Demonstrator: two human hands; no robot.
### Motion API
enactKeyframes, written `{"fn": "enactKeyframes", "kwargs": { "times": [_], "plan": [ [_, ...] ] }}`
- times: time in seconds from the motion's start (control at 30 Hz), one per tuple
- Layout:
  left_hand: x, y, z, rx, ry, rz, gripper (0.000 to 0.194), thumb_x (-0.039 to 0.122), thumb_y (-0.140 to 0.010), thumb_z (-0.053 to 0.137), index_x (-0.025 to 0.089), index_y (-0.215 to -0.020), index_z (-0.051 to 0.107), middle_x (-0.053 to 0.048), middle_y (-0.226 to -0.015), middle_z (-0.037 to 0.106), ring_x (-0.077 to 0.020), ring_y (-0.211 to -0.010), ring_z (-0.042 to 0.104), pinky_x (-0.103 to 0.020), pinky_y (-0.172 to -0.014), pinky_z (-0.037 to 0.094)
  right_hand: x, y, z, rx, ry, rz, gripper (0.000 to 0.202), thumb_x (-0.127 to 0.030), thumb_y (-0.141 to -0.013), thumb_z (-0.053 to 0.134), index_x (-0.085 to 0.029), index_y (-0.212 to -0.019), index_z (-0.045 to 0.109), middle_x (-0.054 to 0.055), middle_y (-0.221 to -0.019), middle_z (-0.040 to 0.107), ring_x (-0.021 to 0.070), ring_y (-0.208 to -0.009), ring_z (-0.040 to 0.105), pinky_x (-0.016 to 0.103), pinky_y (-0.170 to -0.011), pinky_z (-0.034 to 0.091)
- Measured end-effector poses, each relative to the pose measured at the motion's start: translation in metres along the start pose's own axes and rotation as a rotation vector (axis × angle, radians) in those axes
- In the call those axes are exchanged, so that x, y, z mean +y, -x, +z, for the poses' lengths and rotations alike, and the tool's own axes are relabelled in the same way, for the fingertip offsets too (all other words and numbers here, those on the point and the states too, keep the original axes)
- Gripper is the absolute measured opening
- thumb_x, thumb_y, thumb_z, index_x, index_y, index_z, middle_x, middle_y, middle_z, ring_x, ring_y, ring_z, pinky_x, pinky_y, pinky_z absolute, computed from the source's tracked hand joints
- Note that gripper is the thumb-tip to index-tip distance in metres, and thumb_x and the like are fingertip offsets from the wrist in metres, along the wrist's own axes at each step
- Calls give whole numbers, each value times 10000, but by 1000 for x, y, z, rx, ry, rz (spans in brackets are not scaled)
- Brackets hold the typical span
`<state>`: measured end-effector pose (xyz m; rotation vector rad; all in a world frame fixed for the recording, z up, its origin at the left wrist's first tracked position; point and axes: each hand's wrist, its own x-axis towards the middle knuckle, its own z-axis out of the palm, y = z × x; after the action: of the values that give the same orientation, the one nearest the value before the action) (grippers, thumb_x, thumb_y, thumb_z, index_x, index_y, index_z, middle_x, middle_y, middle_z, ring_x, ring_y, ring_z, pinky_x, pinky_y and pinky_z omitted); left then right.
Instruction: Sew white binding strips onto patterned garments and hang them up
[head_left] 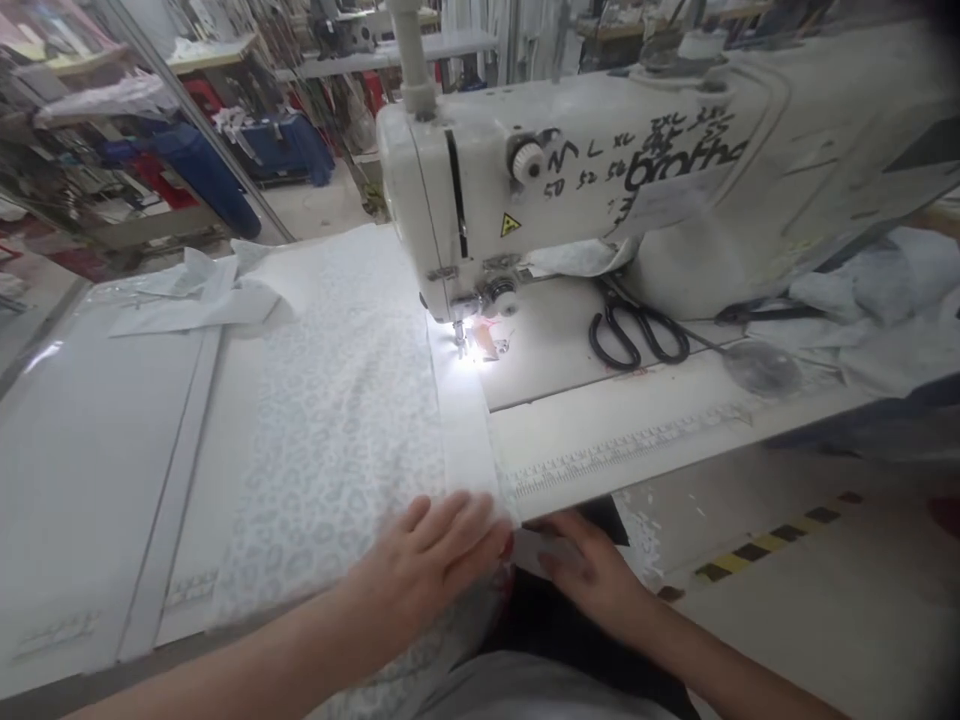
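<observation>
A white tabletop [570,425] spreads around the sewing machine [525,200], which stands lit at its needle and presser foot [461,338]. Beyond the machine, the room holds worktables, cloth, red items and draped blue material [281,150]. A pale patterned fabric [337,430] lies left of the machine's needle area and runs down over the table's near edge; a white strip [466,420] lies along its right side, from the presser foot toward the person.

In front of the machine's needle area, the left hand [431,560] lies palm down on the fabric and strip near that edge, fingers extended rather than clenched. The right hand [600,580] is to its right, just past the edge, beside the lower end of the strip; whether it pinches anything cannot be told.

Small loose cloth pieces [217,295] lie left of the machine, by the fabric's far part. Black-handled scissors [637,335] rest under the machine's arm, with bunched cloth [877,310] farther right. A printed ruler scale [622,450] follows the near edge in front of the machine. Beyond this edge, floor [810,630] with yellow-and-black tape [780,538] opens beside the right forearm, while tabletop continues left of the fabric.
</observation>
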<state>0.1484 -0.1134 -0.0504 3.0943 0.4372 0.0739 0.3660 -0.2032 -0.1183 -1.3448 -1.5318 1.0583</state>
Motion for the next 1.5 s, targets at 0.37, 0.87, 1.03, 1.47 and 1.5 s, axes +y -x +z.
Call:
{"fn": "enactKeyframes", "kwargs": {
  "times": [0.37,0.87,1.03,1.47,1.5],
  "plan": [
    [23,30,15,2,-107,-28,590,8,-802,378,193,-1361,334,-107,-1325,465,-270,-1201,409,-433,-973,317,-8,3,22,-207,-659,217,249,-400,-787,640,-159,-724,632,6,-752,584,148,-702,551,295,-704,470],
    [56,-1,8,302,214,151,188,72,-871,416,116,-992,554,-35,-766,616,-144,-673,491,-312,-657,397,-25,45,15,-184,-605,402,342,-461,-780,616,-150,-653,551,-30,-549,496,94,-509,439,219,-516,363],
    [56,0,15,342,268,150,201,58,-873,419,114,-989,573,-36,-777,611,-143,-711,504,-313,-711,394,-24,48,15,-179,-638,438,363,-481,-760,627,-145,-639,566,-22,-553,507,92,-496,443,216,-507,365],
    [59,1,20,344,336,158,205,75,-875,445,93,-1027,580,-42,-835,649,-156,-799,532,-311,-744,395,-24,44,14,-191,-706,472,332,-449,-750,622,-139,-637,579,-14,-581,538,82,-477,452,212,-493,384],
    [60,2,22,343,321,148,192,94,-865,480,95,-1028,580,-43,-846,648,-161,-813,536,-320,-762,395,-23,44,15,-185,-727,479,322,-437,-748,625,-138,-637,581,-14,-584,540,79,-475,453,209,-489,383]
  ]
}}
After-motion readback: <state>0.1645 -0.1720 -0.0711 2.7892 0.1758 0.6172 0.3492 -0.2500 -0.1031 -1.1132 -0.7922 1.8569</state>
